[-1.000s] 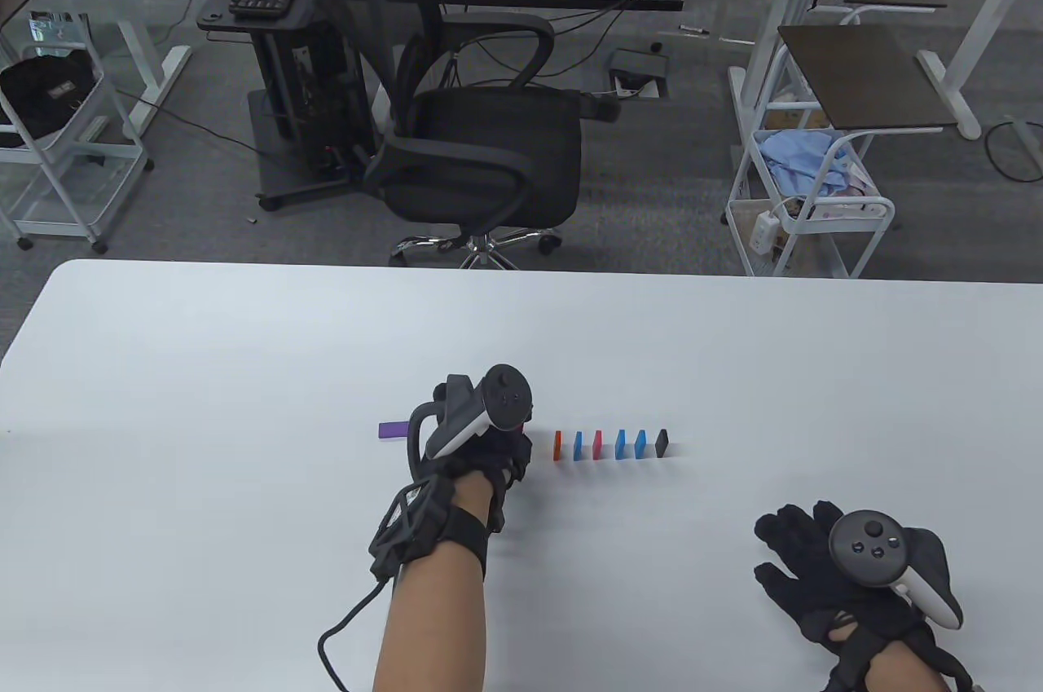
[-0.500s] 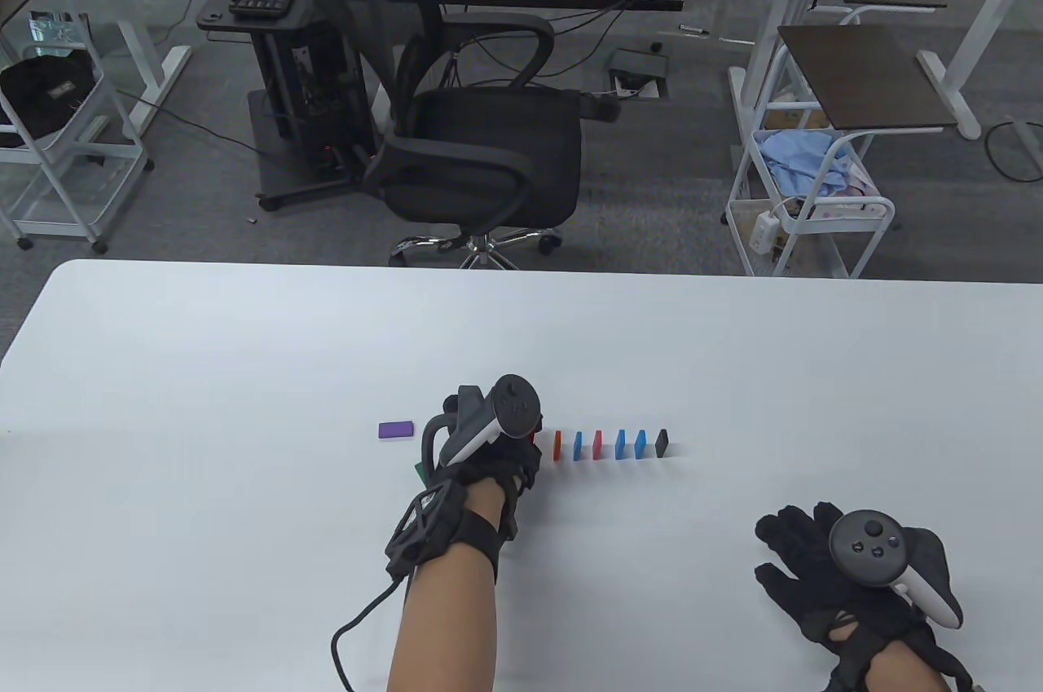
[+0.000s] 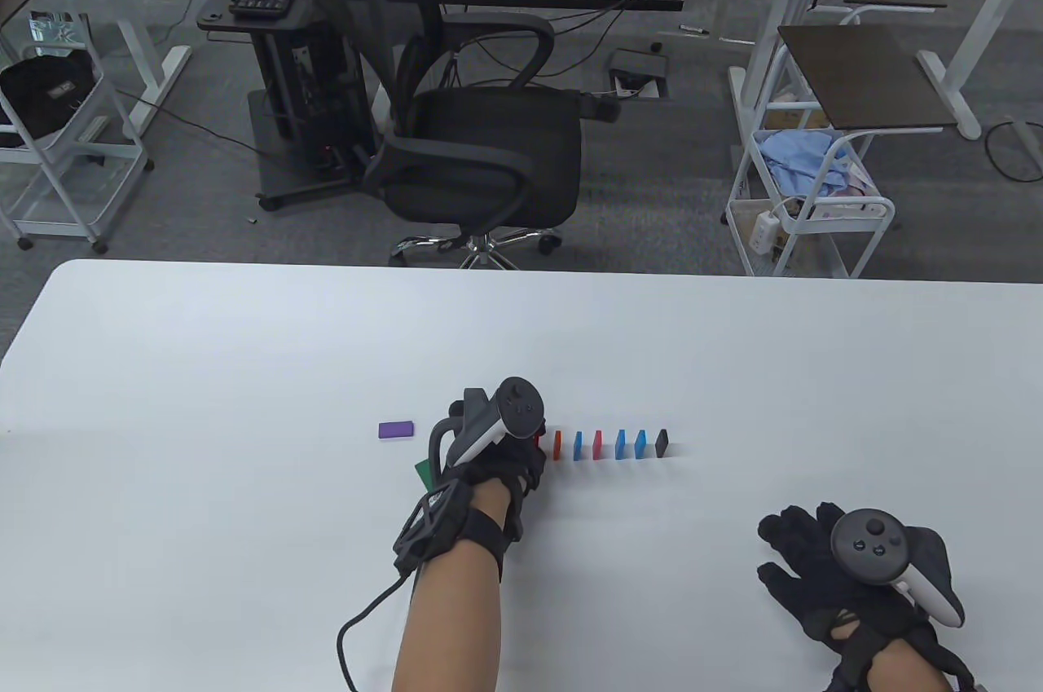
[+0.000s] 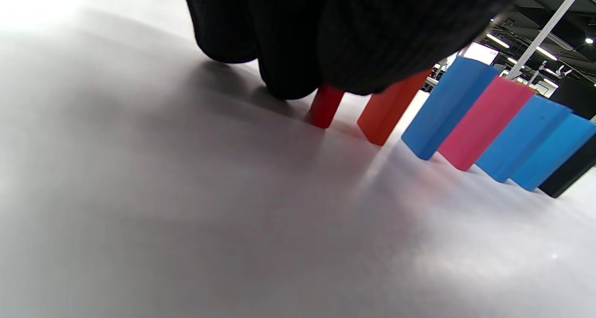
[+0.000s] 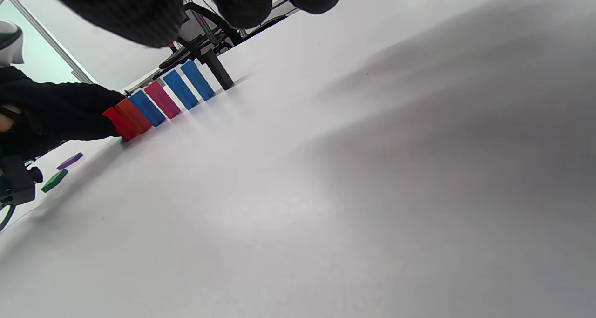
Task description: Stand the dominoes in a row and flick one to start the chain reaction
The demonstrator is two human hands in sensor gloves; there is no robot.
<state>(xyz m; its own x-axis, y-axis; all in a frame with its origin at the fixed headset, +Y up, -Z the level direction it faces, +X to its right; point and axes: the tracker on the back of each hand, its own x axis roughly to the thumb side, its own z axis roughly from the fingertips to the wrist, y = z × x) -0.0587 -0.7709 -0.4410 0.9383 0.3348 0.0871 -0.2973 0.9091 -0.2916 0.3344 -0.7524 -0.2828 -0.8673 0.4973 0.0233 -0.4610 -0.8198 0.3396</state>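
Observation:
Six dominoes stand in a row on the white table [image 3: 244, 366]: orange [image 3: 557, 445], blue [image 3: 578, 445], pink [image 3: 597, 445], two more blue ones, and black [image 3: 662, 442] at the right end. My left hand [image 3: 521, 457] is at the row's left end and holds a red domino [image 4: 326, 106] upright on the table, just left of the orange domino [image 4: 389, 111]; its fingers [image 4: 288, 76] cover the red one's top. A purple domino [image 3: 396, 429] lies flat to the left. A green domino [image 3: 424, 472] lies flat, half hidden under my left wrist. My right hand [image 3: 803, 561] rests flat on the table, holding nothing.
A cable [image 3: 358, 627] trails from my left wrist across the table's near side. Beyond the far edge stand a black office chair [image 3: 481, 154] and a white cart [image 3: 807, 211].
My left hand moved right and slightly nearer with the red domino, up to the row's left end. That uncovered the purple domino and part of the green one. The right hand stayed put.

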